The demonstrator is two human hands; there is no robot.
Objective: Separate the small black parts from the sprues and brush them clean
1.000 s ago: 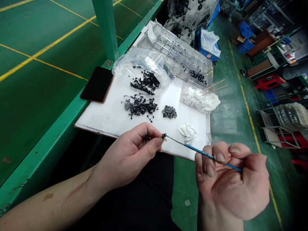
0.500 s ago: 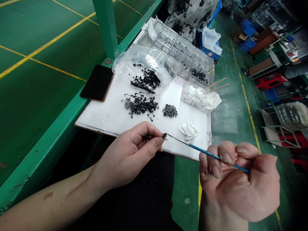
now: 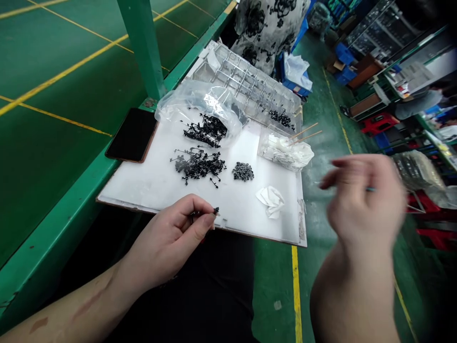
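Near the front edge of the white board (image 3: pixel 150 183), my left hand (image 3: pixel 178 236) pinches a small black plastic part (image 3: pixel 216 210) between thumb and forefinger. My right hand (image 3: pixel 364 200) is raised off to the right of the board and smeared by motion. A short bit of the thin blue paintbrush (image 3: pixel 371 189) shows at that hand; the rest of it is hidden. Beyond my left hand lie a heap of black branched plastic pieces (image 3: pixel 200 166) and a small pile of tiny dark parts (image 3: pixel 243 171). A crumpled white tissue (image 3: pixel 272 201) rests to their right.
A clear bag (image 3: pixel 200 97) spills more black pieces. Behind it stands a clear compartment tray (image 3: pixel 246 78). A clear box (image 3: pixel 264 145) holds white tissue and two thin sticks. A phone (image 3: pixel 131 135) lies at left by a green post (image 3: pixel 141 47). A person in patterned clothing is beyond.
My right hand has turned over and drawn the paintbrush away from the small black part. My left hand still holds the part, now slightly lower and further left in view.
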